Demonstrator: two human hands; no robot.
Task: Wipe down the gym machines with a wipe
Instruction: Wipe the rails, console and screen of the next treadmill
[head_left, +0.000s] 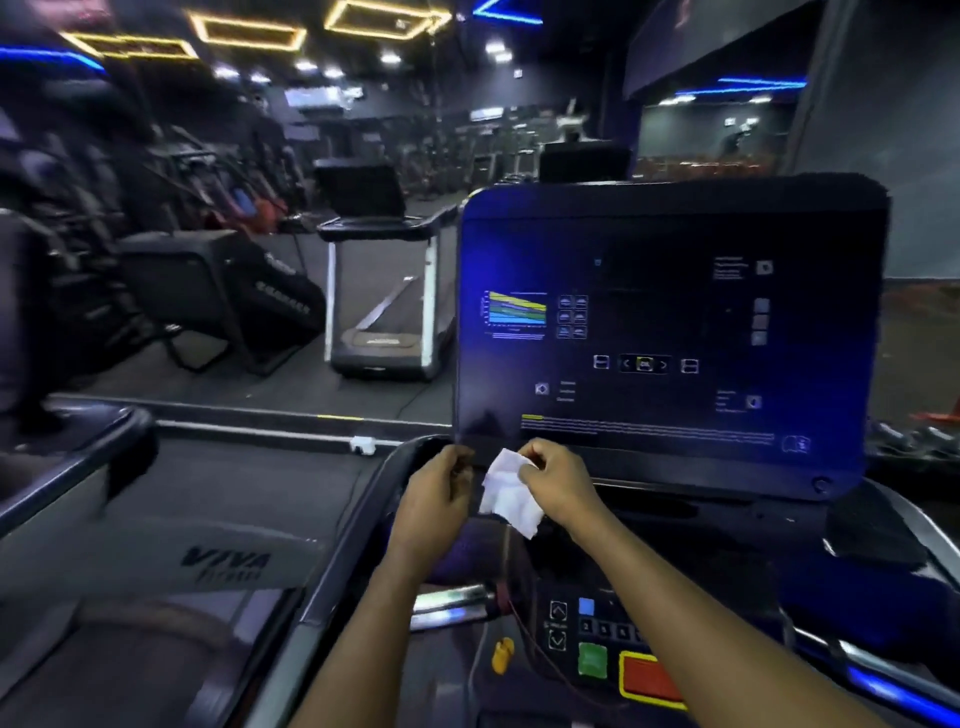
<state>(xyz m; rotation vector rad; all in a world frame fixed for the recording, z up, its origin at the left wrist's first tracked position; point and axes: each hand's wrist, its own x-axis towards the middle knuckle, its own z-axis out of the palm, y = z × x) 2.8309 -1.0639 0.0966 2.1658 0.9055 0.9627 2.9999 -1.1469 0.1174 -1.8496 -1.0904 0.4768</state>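
White wipe (508, 493) hangs just below the console screen (665, 332) bottom edge, pinched by right hand (560, 483) fingers. Left hand (434, 501) fingers curl beside it, grasp unclear. Open floor (291, 374) lies left of the screen.

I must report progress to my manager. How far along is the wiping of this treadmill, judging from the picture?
Done: nothing shows as wiped. In hand: the right hand pinches the white wipe at the lower edge of the treadmill screen; the left hand is beside it, its hold unclear. Left: the screen, the button panel, the treadmill alongside.
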